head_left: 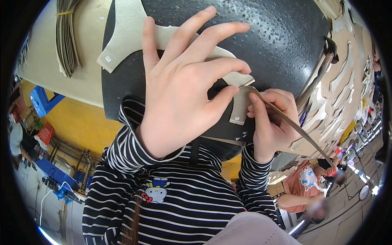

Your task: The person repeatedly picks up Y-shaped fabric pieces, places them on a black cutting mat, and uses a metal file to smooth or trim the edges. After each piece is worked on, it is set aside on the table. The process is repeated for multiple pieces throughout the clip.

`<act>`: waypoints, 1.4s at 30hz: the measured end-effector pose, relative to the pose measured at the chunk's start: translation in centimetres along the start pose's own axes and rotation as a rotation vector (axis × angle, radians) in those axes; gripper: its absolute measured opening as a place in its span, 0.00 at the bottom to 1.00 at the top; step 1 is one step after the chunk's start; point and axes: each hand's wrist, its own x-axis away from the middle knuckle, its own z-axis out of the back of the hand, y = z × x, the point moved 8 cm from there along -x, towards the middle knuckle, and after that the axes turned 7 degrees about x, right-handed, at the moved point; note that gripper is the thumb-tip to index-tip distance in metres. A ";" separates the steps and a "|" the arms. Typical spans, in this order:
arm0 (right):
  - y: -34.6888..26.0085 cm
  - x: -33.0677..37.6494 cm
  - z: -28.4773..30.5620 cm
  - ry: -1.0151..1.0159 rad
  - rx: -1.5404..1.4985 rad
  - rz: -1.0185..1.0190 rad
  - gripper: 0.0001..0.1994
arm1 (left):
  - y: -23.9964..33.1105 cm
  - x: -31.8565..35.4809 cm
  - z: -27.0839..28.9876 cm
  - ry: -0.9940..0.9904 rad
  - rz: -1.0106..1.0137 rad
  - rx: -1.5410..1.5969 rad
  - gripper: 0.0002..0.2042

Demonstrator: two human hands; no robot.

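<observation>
A cream, curved leather piece (126, 48) lies across a black work board (281, 30), with a small white label on its left end. My left hand (183, 75) rests over it, its fingers spread and its index finger and thumb apart around the piece's right end. Beside that end a taupe leather piece (239, 107) sits, a white label on its lower tip. My right hand (275, 118) pinches the taupe piece between thumb and fingers. A long part of it, seen edge-on, runs down to the right past my hand.
A banded stack of leather pieces (67, 41) lies on the beige table (87, 77) at left. Many cut leather pieces (343, 90) cover the surface at right. A blue plastic stool (45, 100) stands on the yellow floor. Another person (302, 183) is at lower right.
</observation>
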 end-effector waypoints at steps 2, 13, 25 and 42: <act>0.0 0.0 0.0 0.004 0.012 -0.001 0.09 | -0.2 0.0 0.1 0.028 0.006 0.028 0.12; 0.0 -0.2 -0.1 -0.034 -0.039 -0.048 0.08 | 0.1 0.1 -0.4 0.078 0.065 0.080 0.10; -0.1 -0.6 -0.1 -0.031 -0.068 -0.086 0.07 | -0.2 0.0 -0.4 0.067 0.040 0.044 0.09; 0.5 -0.9 0.0 0.024 -0.127 -0.215 0.07 | 0.3 -0.2 -0.5 0.076 0.051 0.013 0.08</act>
